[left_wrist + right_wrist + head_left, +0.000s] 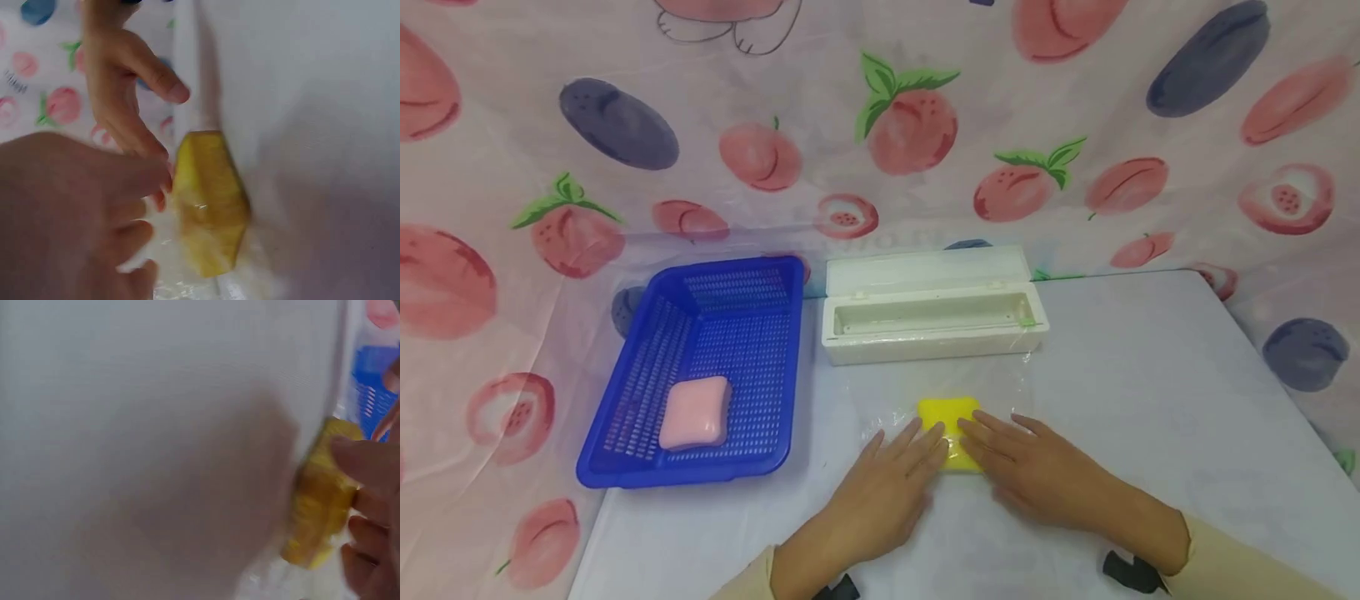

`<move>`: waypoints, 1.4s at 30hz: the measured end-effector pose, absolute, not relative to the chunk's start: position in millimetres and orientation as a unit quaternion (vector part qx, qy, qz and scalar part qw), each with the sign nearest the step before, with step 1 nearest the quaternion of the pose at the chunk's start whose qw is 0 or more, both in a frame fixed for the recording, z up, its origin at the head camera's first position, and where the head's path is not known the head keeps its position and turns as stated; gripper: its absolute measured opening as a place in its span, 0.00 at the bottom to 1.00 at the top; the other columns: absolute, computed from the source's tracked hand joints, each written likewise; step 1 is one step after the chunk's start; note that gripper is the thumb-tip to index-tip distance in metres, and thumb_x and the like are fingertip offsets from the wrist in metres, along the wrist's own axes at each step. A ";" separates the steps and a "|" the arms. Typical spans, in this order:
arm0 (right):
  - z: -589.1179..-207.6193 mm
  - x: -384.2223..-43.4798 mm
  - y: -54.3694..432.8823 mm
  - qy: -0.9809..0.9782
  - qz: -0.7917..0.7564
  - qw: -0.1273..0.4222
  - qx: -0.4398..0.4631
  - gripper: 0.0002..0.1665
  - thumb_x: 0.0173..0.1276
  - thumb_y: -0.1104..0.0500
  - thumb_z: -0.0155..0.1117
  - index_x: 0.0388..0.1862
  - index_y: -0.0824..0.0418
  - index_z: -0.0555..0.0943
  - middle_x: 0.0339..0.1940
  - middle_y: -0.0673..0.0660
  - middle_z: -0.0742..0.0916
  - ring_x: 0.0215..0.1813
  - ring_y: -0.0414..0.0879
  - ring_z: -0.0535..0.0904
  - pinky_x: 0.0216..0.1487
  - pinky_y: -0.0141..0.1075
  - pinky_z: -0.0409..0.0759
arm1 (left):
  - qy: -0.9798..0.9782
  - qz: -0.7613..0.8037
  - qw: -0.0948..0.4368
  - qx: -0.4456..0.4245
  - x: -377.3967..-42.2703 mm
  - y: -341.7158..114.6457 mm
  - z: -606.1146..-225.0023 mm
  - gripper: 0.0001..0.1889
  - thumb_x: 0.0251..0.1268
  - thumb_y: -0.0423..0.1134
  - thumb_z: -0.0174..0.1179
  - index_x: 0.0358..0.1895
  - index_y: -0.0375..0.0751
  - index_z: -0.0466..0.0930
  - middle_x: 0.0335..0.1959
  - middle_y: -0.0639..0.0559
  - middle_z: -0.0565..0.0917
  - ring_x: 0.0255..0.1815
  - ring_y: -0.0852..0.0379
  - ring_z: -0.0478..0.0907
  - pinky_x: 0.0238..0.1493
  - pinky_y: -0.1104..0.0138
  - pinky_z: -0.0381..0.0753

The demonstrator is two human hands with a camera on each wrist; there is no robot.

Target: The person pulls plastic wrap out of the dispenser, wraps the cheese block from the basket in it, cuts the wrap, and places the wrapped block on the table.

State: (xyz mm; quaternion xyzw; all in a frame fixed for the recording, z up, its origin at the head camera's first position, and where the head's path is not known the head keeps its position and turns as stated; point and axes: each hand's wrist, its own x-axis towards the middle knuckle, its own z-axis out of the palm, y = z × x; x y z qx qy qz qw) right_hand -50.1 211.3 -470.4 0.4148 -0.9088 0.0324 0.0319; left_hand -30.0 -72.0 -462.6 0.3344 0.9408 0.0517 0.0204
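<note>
A yellow bar of soap (946,410) lies on the table in front of the person, with clear plastic film (880,396) around and over it. My left hand (883,492) touches its left side with extended fingers, the fingertips on the film at the soap's edge. From the other side, my right hand (1041,467) lays its outstretched fingers over the soap's right part. Seen from the left wrist, the soap (209,194) has creased, shiny film over its lower part. The right wrist view has the right thumb (362,459) over the soap's upper end.
To the left stands a blue plastic basket (683,481) holding a pink bar of soap (694,414). Behind the film is a long white box (936,348), its lid (925,271) raised. A fruit-print cloth (820,100) hangs behind the white table (1150,383).
</note>
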 end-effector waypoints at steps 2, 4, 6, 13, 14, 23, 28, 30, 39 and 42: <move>-476.0 -50.1 208.1 -0.896 0.014 0.014 0.443 0.42 0.64 0.49 0.73 0.75 0.56 0.72 0.79 0.53 0.72 0.78 0.52 0.69 0.66 0.57 0.78 | 0.931 -0.014 0.070 0.357 -29.8 -61.8 -469.7 0.36 0.76 0.53 0.56 0.82 0.51 0.55 0.85 0.58 0.52 0.84 0.52 0.52 0.73 0.42 0.67; -478.5 -53.3 204.8 -0.896 0.014 0.004 0.444 0.43 0.61 0.50 0.76 0.74 0.56 0.73 0.77 0.54 0.74 0.77 0.56 0.69 0.65 0.57 0.78 | 0.927 -0.051 0.094 0.360 -33.0 -57.1 -475.1 0.39 0.74 0.55 0.57 0.82 0.53 0.53 0.85 0.60 0.49 0.84 0.54 0.51 0.74 0.41 0.67; -478.1 -59.4 201.7 -0.896 0.028 -0.002 0.443 0.39 0.60 0.52 0.78 0.70 0.55 0.78 0.75 0.54 0.77 0.77 0.61 0.68 0.66 0.57 0.78 | 0.924 -0.062 0.085 0.367 -38.3 -55.8 -477.1 0.37 0.73 0.54 0.60 0.81 0.54 0.59 0.84 0.61 0.55 0.83 0.54 0.55 0.72 0.40 0.69; -479.1 -77.2 195.9 -0.886 0.116 -0.026 0.448 0.29 0.58 0.60 0.80 0.60 0.54 0.85 0.72 0.55 0.80 0.73 0.64 0.74 0.57 0.47 0.85 | 0.906 0.002 -0.012 0.423 -62.1 -60.0 -470.0 0.20 0.62 0.48 0.71 0.57 0.55 0.85 0.67 0.60 0.81 0.70 0.49 0.75 0.65 0.45 0.78; -479.7 -78.4 195.9 -0.882 0.123 -0.019 0.454 0.27 0.58 0.60 0.79 0.59 0.55 0.86 0.70 0.56 0.81 0.71 0.63 0.76 0.55 0.45 0.86 | 0.904 0.014 -0.013 0.428 -64.2 -60.9 -470.2 0.20 0.61 0.49 0.72 0.56 0.54 0.86 0.66 0.59 0.82 0.70 0.49 0.76 0.66 0.47 0.78; -476.2 -87.3 200.8 -0.875 0.258 -0.120 0.391 0.20 0.74 0.54 0.65 0.63 0.51 0.83 0.59 0.46 0.88 0.61 0.44 0.84 0.61 0.45 0.83 | 0.905 0.131 0.052 0.402 -68.0 -66.7 -474.5 0.30 0.52 0.53 0.78 0.57 0.50 0.79 0.72 0.49 0.72 0.73 0.47 0.71 0.68 0.54 0.76; -479.8 -91.0 207.4 -0.850 0.335 -0.146 0.379 0.18 0.76 0.51 0.63 0.63 0.48 0.83 0.58 0.42 0.88 0.60 0.39 0.84 0.61 0.39 0.83 | 0.905 0.170 0.052 0.386 -72.1 -63.0 -482.2 0.26 0.57 0.43 0.76 0.57 0.48 0.75 0.67 0.48 0.75 0.57 0.53 0.80 0.58 0.63 0.82; -482.1 -92.0 209.5 -0.842 0.355 -0.148 0.378 0.18 0.76 0.50 0.62 0.62 0.48 0.83 0.58 0.43 0.88 0.58 0.38 0.84 0.60 0.37 0.83 | 0.905 0.182 0.046 0.382 -73.4 -61.8 -484.0 0.24 0.58 0.37 0.72 0.57 0.47 0.74 0.63 0.49 0.78 0.54 0.55 0.81 0.57 0.65 0.82; -483.3 -94.5 211.4 -0.836 0.402 -0.183 0.327 0.18 0.79 0.47 0.57 0.63 0.45 0.81 0.53 0.40 0.88 0.49 0.35 0.82 0.54 0.33 0.82 | 0.887 0.271 0.094 0.361 -79.5 -70.6 -482.7 0.19 0.70 0.38 0.62 0.61 0.48 0.72 0.51 0.57 0.82 0.46 0.63 0.77 0.53 0.68 0.81; -483.7 -96.4 210.5 -0.841 0.411 -0.163 0.312 0.19 0.79 0.49 0.57 0.66 0.44 0.78 0.57 0.40 0.86 0.52 0.36 0.81 0.55 0.35 0.83 | 0.875 0.314 0.120 0.348 -85.2 -73.9 -482.1 0.19 0.75 0.44 0.59 0.65 0.52 0.70 0.50 0.60 0.83 0.44 0.64 0.77 0.51 0.68 0.81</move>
